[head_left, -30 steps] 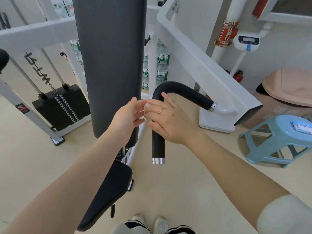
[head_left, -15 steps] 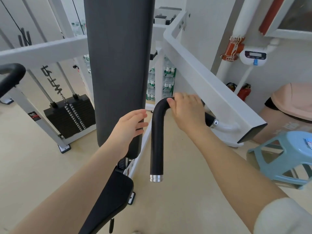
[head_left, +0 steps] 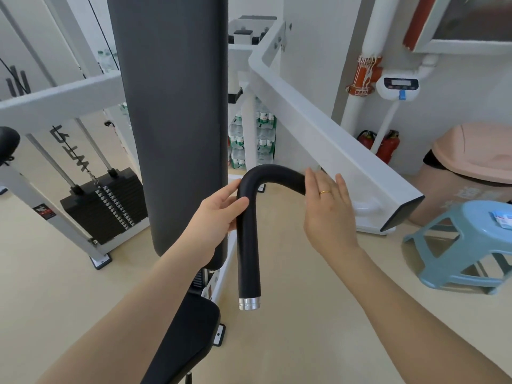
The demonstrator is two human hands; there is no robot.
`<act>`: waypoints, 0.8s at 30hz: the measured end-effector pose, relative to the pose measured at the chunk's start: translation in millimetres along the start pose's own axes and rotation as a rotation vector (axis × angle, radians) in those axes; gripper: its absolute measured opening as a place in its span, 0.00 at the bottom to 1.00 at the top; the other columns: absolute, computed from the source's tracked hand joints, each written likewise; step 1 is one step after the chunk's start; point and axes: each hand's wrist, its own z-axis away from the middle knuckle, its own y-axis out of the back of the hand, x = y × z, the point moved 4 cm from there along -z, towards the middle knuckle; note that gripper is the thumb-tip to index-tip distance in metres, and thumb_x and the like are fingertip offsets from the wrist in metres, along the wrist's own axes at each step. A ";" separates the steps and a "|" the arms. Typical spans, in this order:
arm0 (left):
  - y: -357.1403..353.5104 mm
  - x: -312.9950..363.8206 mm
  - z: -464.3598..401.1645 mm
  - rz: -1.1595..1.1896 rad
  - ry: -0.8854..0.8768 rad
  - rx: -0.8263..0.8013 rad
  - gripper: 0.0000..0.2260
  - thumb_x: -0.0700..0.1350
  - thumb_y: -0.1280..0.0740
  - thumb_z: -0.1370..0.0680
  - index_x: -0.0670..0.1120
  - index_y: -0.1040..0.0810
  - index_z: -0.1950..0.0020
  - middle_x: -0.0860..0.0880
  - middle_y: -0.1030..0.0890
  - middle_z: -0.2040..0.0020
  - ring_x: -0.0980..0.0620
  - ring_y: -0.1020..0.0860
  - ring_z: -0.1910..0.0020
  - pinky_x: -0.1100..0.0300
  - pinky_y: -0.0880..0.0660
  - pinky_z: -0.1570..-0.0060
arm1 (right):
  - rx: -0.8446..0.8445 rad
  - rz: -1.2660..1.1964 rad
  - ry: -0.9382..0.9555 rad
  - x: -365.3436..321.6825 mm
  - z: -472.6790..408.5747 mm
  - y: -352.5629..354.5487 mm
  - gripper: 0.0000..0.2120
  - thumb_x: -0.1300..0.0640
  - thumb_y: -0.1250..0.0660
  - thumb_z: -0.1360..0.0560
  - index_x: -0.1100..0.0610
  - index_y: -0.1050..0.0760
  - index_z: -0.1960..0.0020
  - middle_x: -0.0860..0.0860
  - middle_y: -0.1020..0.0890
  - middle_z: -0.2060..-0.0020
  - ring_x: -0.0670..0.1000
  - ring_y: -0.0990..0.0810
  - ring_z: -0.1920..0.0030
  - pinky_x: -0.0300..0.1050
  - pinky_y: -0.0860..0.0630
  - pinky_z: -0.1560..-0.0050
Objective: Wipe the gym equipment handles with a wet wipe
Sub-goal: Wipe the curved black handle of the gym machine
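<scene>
The curved black handle (head_left: 249, 231) hung near the centre of the view, its bend at the top and its straight leg dropping toward 6 o'clock to a silver end cap (head_left: 249, 303), with the tall dark back pad (head_left: 171, 120) just beside it at 9 o'clock. How much of it was already wiped could not be read from its surface, and no wet wipe was plainly visible in either hand, so the task looked to be somewhere in its middle, with the lower leg probably left to do. The left hand (head_left: 213, 217) came in from 7 o'clock and gripped the handle just under the bend, thumb across the front and fingers curled behind. The right hand (head_left: 328, 210) reached in from 4 o'clock, fingers straight and together, its fingertips (head_left: 311, 176) at the horizontal run of the handle; whether a wipe lay under that palm could not be told. A blue stool (head_left: 465, 245) stood at 3 o'clock.
</scene>
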 end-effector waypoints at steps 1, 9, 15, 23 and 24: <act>-0.1 -0.5 0.2 0.001 -0.001 -0.004 0.14 0.41 0.39 0.21 0.58 0.27 0.39 0.57 0.16 0.60 0.57 0.17 0.58 0.62 0.22 0.53 | 0.011 -0.045 -0.014 -5.3 -0.1 1.2 0.26 0.71 0.48 0.31 0.68 0.34 0.32 0.63 0.24 0.39 0.62 0.26 0.38 0.53 0.47 0.29; 4.9 -3.9 -6.0 0.077 0.013 0.020 0.12 0.46 0.41 0.20 0.51 0.18 0.49 0.48 0.16 0.51 0.49 0.19 0.51 0.55 0.23 0.48 | -0.206 -0.751 0.163 -84.0 5.6 9.9 0.25 0.70 0.48 0.22 0.62 0.44 0.26 0.53 0.42 0.26 0.46 0.49 0.25 0.40 0.53 0.26; 9.5 -4.7 -8.0 0.047 -0.027 -0.025 0.12 0.45 0.43 0.19 0.54 0.21 0.44 0.53 0.16 0.51 0.54 0.18 0.51 0.62 0.24 0.54 | -0.281 -1.262 -0.227 -95.3 44.1 17.6 0.22 0.61 0.50 0.18 0.49 0.46 0.25 0.44 0.37 0.29 0.42 0.38 0.29 0.38 0.40 0.29; 13.1 -12.3 4.8 -0.102 -0.031 -0.180 0.19 0.45 0.41 0.20 0.62 0.32 0.32 0.60 0.25 0.36 0.57 0.29 0.35 0.48 0.37 0.30 | -0.429 -1.577 -0.647 -83.6 34.3 7.4 0.14 0.58 0.46 0.19 0.52 0.27 0.37 0.50 0.23 0.39 0.50 0.25 0.38 0.47 0.29 0.36; 12.6 -12.6 8.1 -0.108 -0.039 -0.204 0.20 0.44 0.41 0.20 0.62 0.34 0.31 0.60 0.26 0.35 0.58 0.30 0.35 0.49 0.38 0.30 | -0.486 -1.576 -0.685 -82.8 41.0 6.0 0.13 0.57 0.46 0.19 0.53 0.25 0.41 0.51 0.21 0.44 0.51 0.23 0.41 0.47 0.28 0.38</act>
